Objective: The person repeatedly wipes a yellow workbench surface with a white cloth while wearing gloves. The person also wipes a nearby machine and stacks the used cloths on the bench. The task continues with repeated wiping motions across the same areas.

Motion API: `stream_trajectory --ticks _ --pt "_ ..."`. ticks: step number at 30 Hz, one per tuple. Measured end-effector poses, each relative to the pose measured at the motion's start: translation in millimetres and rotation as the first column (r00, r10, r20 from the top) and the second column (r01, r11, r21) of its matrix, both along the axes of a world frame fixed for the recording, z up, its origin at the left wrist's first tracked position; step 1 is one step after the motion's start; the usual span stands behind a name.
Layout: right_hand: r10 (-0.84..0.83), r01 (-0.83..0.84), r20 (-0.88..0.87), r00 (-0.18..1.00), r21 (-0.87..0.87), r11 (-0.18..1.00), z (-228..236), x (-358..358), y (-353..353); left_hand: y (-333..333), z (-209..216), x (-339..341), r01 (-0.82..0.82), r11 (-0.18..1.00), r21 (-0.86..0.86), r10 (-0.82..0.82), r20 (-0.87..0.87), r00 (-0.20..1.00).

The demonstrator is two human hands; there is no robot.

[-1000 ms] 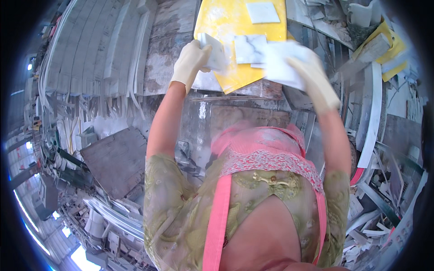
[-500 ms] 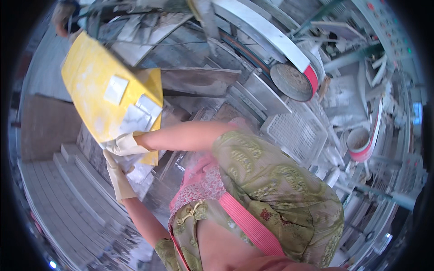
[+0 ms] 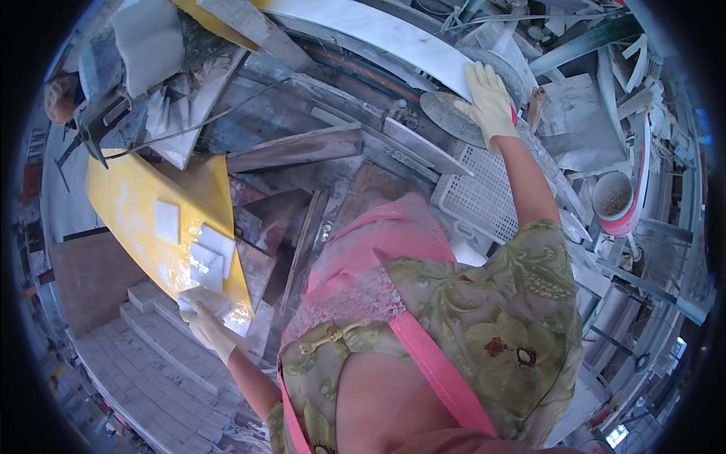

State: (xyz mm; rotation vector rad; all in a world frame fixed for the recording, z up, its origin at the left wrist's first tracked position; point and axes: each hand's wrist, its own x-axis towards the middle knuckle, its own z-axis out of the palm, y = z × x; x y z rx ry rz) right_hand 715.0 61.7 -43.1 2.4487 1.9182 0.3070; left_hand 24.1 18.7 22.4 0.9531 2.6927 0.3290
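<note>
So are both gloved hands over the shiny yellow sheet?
No, the cream-gloved right hand is by the long white curved strip, away from the shiny yellow sheet.

Two gloved hands (image 3: pixel 490 106) are counted.
Three pale tiles (image 3: pixel 167 222) on one yellow sheet (image 3: pixel 136 193) — one slab (image 3: pixel 210 300) in hand, one white basket (image 3: pixel 484 195) — are seen.

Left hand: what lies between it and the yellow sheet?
In the head view, a pale tile held by the left hand; whether it touches the yellow sheet is unclear.
</note>
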Motion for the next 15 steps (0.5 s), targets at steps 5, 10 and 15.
stream_trajectory --ticks 5,10,15 --pt "0.065 -0.063 -0.011 0.998 0.102 0.993 -28 26 -1 5 -5 -5 -0.052 0.998 0.027 0.052 0.030 0.998" --pt "0.064 -0.021 -0.270 0.961 0.158 0.987 16 26 10 0 -3 -19 -0.172 0.980 0.104 0.142 0.248 0.958" --pt "0.274 -0.281 0.098 0.957 0.065 0.958 1 3 60 -9 6 -24 -0.157 0.976 0.152 0.090 0.378 0.921"
